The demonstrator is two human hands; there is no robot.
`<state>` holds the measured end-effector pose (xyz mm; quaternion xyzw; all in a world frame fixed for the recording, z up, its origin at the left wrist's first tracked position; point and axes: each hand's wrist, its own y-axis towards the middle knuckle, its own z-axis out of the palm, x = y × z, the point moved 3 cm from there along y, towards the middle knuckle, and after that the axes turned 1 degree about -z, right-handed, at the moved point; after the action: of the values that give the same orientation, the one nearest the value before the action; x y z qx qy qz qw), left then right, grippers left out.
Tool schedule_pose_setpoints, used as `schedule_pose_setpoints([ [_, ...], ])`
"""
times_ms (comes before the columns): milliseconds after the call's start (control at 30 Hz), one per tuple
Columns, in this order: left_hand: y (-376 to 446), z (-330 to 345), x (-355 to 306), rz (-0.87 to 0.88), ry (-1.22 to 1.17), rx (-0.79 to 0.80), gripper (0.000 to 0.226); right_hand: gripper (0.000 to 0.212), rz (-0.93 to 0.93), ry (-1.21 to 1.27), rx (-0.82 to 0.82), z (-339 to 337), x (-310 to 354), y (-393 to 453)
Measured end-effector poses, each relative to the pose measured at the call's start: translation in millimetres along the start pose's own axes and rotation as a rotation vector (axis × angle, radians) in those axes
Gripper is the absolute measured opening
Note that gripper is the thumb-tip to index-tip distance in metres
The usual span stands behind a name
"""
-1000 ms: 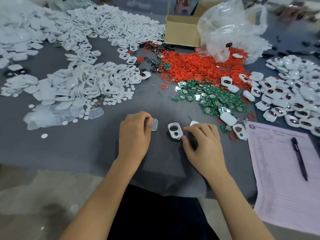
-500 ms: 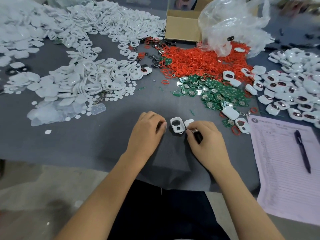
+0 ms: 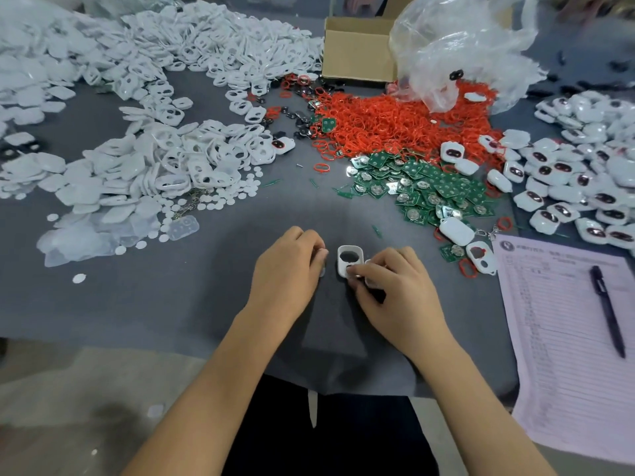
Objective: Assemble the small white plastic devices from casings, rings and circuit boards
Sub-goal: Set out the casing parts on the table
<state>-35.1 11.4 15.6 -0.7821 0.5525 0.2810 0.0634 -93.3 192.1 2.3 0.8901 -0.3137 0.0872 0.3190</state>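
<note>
A white casing [image 3: 349, 258] with two openings lies flat on the grey table, between my hands. My right hand [image 3: 395, 293] has curled fingers whose tips pinch a small part at the casing's near opening. A second white piece [image 3: 372, 281] lies partly hidden under those fingers. My left hand [image 3: 287, 273] sits just left of the casing, fingers curled round a small clear piece [image 3: 323, 269], of which only an edge shows. Supplies lie beyond: loose white casings [image 3: 178, 159], red rings [image 3: 395, 121] and green circuit boards [image 3: 426, 187].
Assembled white devices [image 3: 584, 180] are heaped at the right. A printed form [image 3: 563, 355] with a pen [image 3: 606, 310] lies at the right front. A cardboard box [image 3: 357, 53] and a clear plastic bag [image 3: 460, 46] stand at the back. Small white discs [image 3: 226, 194] are scattered on the left.
My left hand has slid right to the casing, its fingers closing over the clear piece. My right fingertips have moved left onto the casing's near end.
</note>
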Motion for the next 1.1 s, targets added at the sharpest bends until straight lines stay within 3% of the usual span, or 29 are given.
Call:
schedule_pose_setpoints([
  [133,5,-6,7,0.003,-0.07,0.049,0.008,0.011,-0.012,0.024,0.023,-3,1,0],
  [333,11,-7,12,0.04,0.067,0.059,0.008,0.014,0.038,0.067,-0.028,-2,-1,-1],
  [733,4,3,2,-0.002,0.026,0.078,0.011,0.013,0.079,0.135,-0.053,-2,-7,-1],
  [867,8,-11,16,0.0,-0.119,-0.049,0.007,0.019,0.116,0.17,-0.055,-3,-9,-3],
  [1100,-15,-21,32,0.035,-0.156,-0.184,0.006,0.017,0.162,0.169,-0.062,-3,-9,-2],
])
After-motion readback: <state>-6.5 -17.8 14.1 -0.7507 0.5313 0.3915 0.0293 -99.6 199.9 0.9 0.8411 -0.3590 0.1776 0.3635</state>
